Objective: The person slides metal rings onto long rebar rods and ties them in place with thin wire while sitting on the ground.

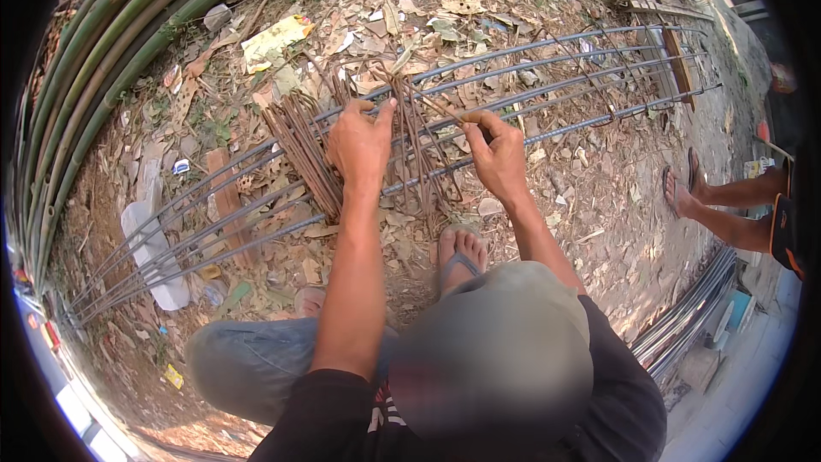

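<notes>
Rusty steel stirrups (410,133), bent from thin rod, are sitting threaded over long rebars (547,77) running across the ground. Left hand (359,144) is pinching the top of one stirrup, fingers closed on it, thumb pressed against the rod. Right hand (496,152) is gripping a neighbouring stirrup rod, fingers curled tight around it near the upper bend. Both hands are close together, stirrups between them.

Judging by look: rods stiff, springy at most, rough with rust so not slippery, light one by one, whole cage heavy. Best hold seems the top bend or a straight leg, away from cut ends.

More stirrups (299,150) are leaning bunched just left of the left hand. A foot in a sandal (460,257) is resting just beneath the bars. Ground (590,197) is bare dirt littered with dry leaves and scraps. Green bamboo poles (111,43) are curving along the left edge. Another person's legs (727,210) are showing at right, well apart; more steel bars (684,316) are lying near them.
</notes>
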Motion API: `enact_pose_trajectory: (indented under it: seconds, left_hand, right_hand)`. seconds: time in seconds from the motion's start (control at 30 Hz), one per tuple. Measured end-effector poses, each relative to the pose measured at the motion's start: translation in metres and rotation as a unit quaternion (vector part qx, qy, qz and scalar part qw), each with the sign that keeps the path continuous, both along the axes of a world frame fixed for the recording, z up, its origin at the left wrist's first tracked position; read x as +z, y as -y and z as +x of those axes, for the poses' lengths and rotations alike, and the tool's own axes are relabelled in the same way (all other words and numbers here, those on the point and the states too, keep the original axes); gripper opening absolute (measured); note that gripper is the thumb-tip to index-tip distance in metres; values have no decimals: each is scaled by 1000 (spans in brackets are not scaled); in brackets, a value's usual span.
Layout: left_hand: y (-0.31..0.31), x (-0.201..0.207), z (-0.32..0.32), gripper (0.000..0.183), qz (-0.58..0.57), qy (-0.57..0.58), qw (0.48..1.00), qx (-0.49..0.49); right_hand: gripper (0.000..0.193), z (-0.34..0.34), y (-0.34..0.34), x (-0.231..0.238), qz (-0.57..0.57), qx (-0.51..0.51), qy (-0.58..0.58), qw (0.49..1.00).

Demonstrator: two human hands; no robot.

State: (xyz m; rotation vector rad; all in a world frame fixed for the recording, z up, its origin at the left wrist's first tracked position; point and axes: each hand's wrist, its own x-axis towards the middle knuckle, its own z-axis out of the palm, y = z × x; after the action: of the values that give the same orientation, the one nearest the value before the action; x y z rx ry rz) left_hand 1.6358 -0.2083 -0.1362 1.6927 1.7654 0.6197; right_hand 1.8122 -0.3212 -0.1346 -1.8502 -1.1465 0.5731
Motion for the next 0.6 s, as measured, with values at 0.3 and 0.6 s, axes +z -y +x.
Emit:
enact_pose_trajectory:
  seconds: [0.3,0.6]
  left_hand:
    - [10,-19,18,24,62,22,998,-5]
    - [3,-11,17,24,85,59,993,61]
  right_hand:
    - [23,-1,4,-1,-69,14,37,997]
    - [18,-8,-2,-16,-4,-38,100,994]
